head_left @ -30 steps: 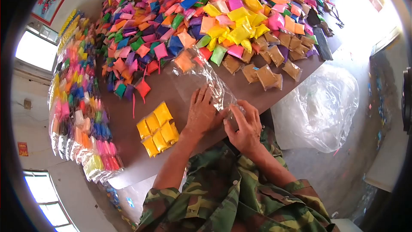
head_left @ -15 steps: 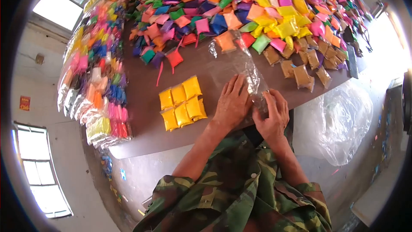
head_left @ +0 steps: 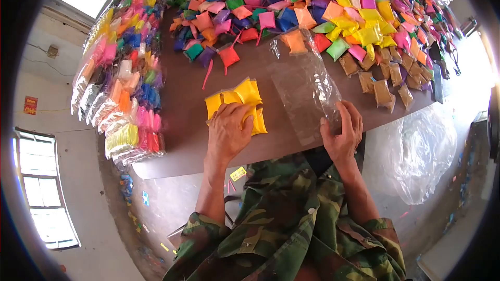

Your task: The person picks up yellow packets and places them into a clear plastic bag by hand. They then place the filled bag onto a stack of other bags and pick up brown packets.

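My left hand (head_left: 229, 129) lies over the near side of a block of yellow packets (head_left: 245, 93), its fingers curled on them and the thumb along their right side. The packets are set close together on the brown table (head_left: 182, 145). My right hand (head_left: 345, 129) is at the near right edge of a clear plastic bag (head_left: 297, 99), with the bag's edge between thumb and fingers. The bag stretches flat away from me, and an orange packet (head_left: 295, 42) is at its far end.
A big heap of coloured packets (head_left: 265, 20) covers the far table, with brown packets (head_left: 383, 93) at its right. Bagged bundles of packets (head_left: 125, 101) are stacked along the left edge. A large clear plastic sack (head_left: 416, 151) hangs beyond the table's right side.
My left hand has left the plastic bag and moved left onto the yellow packets. My right hand stays by the bag, which now lies more spread out.
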Motion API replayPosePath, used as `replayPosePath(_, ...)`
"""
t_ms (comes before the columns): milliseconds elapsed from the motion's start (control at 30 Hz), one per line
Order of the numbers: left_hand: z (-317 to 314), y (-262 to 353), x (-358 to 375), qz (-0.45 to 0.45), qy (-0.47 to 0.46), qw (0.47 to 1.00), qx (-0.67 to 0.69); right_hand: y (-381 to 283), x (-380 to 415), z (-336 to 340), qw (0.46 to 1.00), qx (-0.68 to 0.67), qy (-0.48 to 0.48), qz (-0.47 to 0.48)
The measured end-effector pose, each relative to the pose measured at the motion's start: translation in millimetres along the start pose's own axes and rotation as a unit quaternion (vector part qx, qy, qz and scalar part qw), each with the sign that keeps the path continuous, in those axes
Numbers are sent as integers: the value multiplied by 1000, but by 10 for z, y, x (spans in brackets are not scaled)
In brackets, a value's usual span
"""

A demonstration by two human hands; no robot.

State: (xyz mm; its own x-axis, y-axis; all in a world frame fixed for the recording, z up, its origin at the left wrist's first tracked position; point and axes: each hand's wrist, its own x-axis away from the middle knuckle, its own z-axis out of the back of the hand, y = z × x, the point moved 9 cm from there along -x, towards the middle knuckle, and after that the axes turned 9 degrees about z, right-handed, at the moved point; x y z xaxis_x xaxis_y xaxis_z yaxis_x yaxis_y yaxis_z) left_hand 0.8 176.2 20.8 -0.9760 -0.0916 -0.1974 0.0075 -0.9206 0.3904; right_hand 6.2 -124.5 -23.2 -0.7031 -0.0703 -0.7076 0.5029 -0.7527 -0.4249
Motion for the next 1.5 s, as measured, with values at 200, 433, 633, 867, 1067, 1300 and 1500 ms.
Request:
replayPosePath(200, -6, -31, -14, -34, -54, 997, 41, -4, 17, 11, 1000, 4, 5, 6)
replayPosePath(433, -15, -22, -128, -61, -107, 989, 81, -14, 10, 8, 1000, 10, 10, 10)
replayPosePath(633, 173, 107, -256, 30, -109, 971, 213, 5, 12, 14, 1000, -2, 10, -15)
replayPosePath(867, -519, 429, -265, 86, -96, 930, 343, 94, 49, -7, 998, -32, 11, -50)
replayPosePath(1067, -844, 632, -300, 65, -97, 908, 403, 91, 39, 5, 998, -43, -1, -45)
replayPosePath(1300, -1084, 882, -270, -16, -114, 912, 393, 110, 31, 46, 996, -62, 7, -56)
replayPosePath(1500, -1055, 1147, -168, -41, -59, 909, 411, 137, 31, 55, 994, -88, 4, -64)
